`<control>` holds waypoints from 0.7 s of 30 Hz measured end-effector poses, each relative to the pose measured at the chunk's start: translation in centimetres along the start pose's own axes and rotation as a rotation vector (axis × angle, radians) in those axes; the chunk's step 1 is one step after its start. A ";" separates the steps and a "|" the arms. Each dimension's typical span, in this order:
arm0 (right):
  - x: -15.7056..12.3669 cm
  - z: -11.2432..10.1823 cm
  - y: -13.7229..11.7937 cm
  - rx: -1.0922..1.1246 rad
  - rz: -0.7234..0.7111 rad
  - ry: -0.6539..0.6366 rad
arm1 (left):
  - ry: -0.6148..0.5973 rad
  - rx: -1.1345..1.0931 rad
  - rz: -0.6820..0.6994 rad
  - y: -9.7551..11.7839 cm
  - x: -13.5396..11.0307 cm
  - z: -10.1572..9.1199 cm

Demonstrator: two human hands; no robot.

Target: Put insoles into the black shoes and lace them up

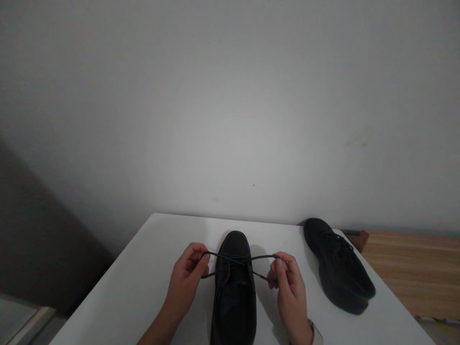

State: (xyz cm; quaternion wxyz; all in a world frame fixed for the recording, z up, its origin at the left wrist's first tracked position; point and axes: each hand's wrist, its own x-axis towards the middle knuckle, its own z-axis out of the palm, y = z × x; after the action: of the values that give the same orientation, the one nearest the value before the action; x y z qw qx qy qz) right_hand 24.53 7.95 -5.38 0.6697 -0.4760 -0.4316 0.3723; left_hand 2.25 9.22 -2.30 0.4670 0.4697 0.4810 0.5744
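A black lace-up shoe (235,244) stands on the white table in front of me, toe toward the wall. On its left side, my left hand (189,268) pinches a dark shoelace (264,257) between thumb and fingers. My right hand (289,282) grips the lace on the other side, thumb pressed against the fingers. Both lace lengths stretch outward from the shoe's front, and strands cross over the tongue. The lace ends are partly hidden in my fingers. A matching black shoe (338,268) rests at the right, apart from my right hand.
The white table (143,268) reaches the grey wall (230,120) behind it. Beyond its right edge lies a wood-grain surface (413,268). At the lower left is a pale ledge (25,321), with a dark area above it.
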 end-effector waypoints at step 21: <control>-0.8 -0.9 -0.5 -0.053 -0.165 -0.382 | -0.546 -0.116 0.130 -0.3 -1.2 -1.3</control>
State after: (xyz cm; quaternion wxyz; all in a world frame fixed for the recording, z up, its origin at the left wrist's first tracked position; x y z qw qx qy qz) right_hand 25.14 6.82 -5.28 0.5910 -0.3774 -0.5979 0.3882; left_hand 1.17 7.96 -2.84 0.5677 0.6092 0.2728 0.4819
